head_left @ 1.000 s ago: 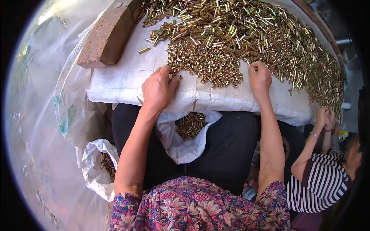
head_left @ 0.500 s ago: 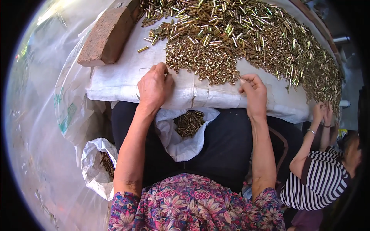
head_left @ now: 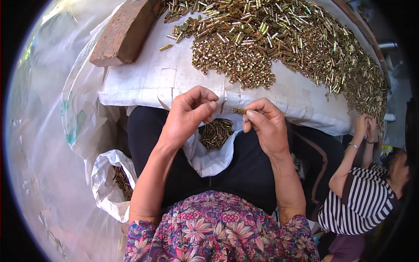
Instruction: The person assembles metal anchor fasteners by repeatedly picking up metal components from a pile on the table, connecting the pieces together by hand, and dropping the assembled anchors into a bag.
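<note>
My right hand (head_left: pixel 268 124) pinches a small gold-coloured metal tube (head_left: pixel 239 111) between thumb and fingertips, its free end pointing left. Facing it, my left hand (head_left: pixel 187 111) is closed, thumb against forefinger; whatever sits in that pinch is too small to make out. Both hands hover at the near edge of the white cloth-covered work surface (head_left: pixel 144 83). Under them, between my thighs, a white bag (head_left: pixel 203 163) holds many similar metal tubes (head_left: pixel 215 134). Beyond my hands lies a heap of small gold-coloured nut-like pieces (head_left: pixel 235 63).
Loose metal tubes (head_left: pixel 262 26) spread over the far side and right. A brick-like block (head_left: pixel 124 35) rests at the left corner. Another white bag of metal pieces (head_left: pixel 104 192) stands beside my left leg. At right, a person in a striped shirt (head_left: pixel 360 201) has hands at the pile.
Both hands have drawn back from the small pieces and come together over the bag. The right hand now shows a metal tube at its fingertips.
</note>
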The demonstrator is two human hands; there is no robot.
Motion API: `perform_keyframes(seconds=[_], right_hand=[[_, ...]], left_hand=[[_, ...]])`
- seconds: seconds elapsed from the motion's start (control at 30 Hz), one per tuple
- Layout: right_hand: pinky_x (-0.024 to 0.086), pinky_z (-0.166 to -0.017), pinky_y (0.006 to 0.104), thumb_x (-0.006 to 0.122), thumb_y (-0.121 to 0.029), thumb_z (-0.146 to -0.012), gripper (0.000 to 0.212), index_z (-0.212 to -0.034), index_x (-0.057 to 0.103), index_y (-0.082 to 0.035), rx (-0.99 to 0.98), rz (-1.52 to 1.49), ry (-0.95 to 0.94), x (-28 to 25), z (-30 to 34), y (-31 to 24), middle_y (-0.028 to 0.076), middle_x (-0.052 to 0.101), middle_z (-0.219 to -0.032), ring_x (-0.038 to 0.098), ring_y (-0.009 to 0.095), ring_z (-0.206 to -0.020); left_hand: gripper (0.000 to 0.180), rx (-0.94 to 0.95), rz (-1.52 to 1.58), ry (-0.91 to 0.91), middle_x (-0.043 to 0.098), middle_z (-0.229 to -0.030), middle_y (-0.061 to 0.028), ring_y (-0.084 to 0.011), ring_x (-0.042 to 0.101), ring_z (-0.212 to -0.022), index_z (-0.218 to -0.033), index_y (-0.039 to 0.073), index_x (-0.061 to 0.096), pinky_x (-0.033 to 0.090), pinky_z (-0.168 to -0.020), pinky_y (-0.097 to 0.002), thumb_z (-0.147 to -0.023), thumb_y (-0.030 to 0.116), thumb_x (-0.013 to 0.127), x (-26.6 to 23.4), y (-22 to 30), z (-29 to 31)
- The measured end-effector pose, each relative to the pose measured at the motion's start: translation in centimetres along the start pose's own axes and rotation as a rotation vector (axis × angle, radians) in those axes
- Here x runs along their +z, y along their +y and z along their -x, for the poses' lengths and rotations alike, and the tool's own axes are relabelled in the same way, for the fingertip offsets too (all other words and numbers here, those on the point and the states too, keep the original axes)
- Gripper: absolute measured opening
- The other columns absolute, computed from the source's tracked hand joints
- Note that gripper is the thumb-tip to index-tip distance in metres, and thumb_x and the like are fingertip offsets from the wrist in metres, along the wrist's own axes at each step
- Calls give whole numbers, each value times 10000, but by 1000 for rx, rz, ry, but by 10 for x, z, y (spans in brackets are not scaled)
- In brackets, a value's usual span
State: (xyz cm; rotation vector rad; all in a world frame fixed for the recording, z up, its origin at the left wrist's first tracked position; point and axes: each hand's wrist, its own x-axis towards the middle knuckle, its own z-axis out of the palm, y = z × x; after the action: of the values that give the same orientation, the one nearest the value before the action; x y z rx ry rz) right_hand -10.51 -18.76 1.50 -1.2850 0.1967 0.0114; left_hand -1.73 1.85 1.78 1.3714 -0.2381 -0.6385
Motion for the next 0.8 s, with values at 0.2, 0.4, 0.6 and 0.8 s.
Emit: perform_keyframes(seconds=[0.2, 0.4, 0.6, 0.8], right_hand=[[481, -640, 231, 560, -50, -931, 72, -971, 591, 1, -11, 115, 0, 8, 2, 0, 54, 607, -801, 576, 99, -660], [468, -603, 220, 620, -79, -907, 53, -944, 617, -42, 21, -79, -18, 10, 5, 3, -8, 608, -788, 582, 73, -663], [483, -616, 272, 556, -78, -949, 72, -976, 574, -13, 54, -220, -40, 8, 9, 17, 65, 599, -808, 571, 118, -660], [486, -611, 269, 558, -79, -951, 73, -981, 576, -15, 95, -256, -30, 9, 15, 20, 66, 602, -806, 573, 117, -661]], left_hand=[[123, -17, 233, -84, 660, -842, -62, -104, 633, -696, -1014, -10, 607, 523, -655, -229, -935, 81, 579, 15, -6, 7], [110, -4, 315, -131, 660, -823, -65, -108, 637, -683, -994, -1, 606, 528, -650, -238, -930, 88, 601, 12, -14, 7], [101, -94, 495, -203, 661, -782, -63, -106, 633, -636, -978, -2, 615, 528, -604, -230, -919, 80, 612, 9, -21, 6], [93, -178, 387, -207, 657, -760, -42, -85, 617, -604, -932, 14, 619, 519, -581, -212, -904, 100, 637, 5, -15, 6]])
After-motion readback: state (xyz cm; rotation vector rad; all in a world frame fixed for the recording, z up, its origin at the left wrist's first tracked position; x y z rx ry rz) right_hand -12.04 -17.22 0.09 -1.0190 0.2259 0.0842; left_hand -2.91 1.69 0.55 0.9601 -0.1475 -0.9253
